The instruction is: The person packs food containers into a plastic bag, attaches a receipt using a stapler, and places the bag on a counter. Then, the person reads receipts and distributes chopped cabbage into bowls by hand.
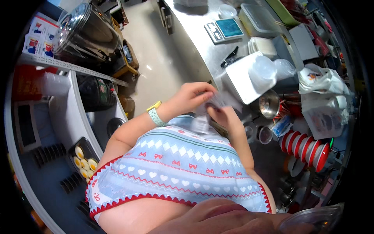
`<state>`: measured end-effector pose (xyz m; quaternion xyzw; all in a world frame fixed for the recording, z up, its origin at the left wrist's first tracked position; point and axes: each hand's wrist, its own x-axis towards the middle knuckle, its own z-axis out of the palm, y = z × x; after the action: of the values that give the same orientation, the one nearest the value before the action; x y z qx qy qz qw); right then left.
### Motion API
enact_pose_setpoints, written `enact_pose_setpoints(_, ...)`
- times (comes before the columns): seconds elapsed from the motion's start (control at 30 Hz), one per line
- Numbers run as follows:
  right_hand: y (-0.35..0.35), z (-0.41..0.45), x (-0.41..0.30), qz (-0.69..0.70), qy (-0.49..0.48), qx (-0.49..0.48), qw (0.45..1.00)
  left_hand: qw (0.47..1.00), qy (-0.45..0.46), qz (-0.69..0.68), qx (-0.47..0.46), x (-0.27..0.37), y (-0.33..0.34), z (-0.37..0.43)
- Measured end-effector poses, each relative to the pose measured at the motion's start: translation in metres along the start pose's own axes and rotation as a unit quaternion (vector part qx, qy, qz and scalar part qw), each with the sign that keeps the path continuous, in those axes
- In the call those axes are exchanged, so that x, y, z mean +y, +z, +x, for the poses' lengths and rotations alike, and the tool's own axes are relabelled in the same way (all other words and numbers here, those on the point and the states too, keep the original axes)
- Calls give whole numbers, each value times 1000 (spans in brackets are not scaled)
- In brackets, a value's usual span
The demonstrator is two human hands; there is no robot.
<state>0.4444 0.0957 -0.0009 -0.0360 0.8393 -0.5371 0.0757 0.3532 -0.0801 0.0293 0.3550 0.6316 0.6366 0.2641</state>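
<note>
My left hand [195, 95], with a yellow-cased watch on its wrist, is in front of my chest with fingers and thumb pinched on a thin, pale, crumpled piece of film or paper [201, 124]. My right hand [220, 115] grips the same piece from the other side. Motion blur hides its exact shape and material. Beyond my hands, a white rectangular tray or lid [241, 80] on the steel counter [195, 32] carries translucent round plastic tubs [263, 73]. A black-handled tool [230, 58] lies beside it.
A digital scale [223, 30] and a lidded plastic container [260, 19] stand farther along. Right are a steel bowl [268, 103], plastic bags [324, 80] and red-rimmed stacked items [305, 149]. Left, a shelf holds a tray of halved eggs [84, 162]; a large steel pot [87, 35] stands behind.
</note>
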Motion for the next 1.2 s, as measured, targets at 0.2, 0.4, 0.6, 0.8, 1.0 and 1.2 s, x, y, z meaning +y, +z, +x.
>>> enact_pose_setpoints(0.2,26,139,16,328,-13,123,937,982,-83,22,169,-53,-116,27)
enact_pose_setpoints(0.4,-1,247,58,449,-4,341,826,991,-93,85,46,-96,-193,104)
enact_pose_setpoints(0.6,-40,364,100,352,37,282,892,874,129,454,116,-144,-342,220)
enact_pose_setpoints(0.8,-31,510,103,308,51,162,936,814,189,549,21,-152,-448,363)
enact_pose_setpoints(1.0,-27,586,129,281,26,265,922,634,363,600,-327,-173,-495,496)
enact_pose_setpoints(1.2,-18,595,149,271,96,386,877,676,381,430,-461,-198,-478,564)
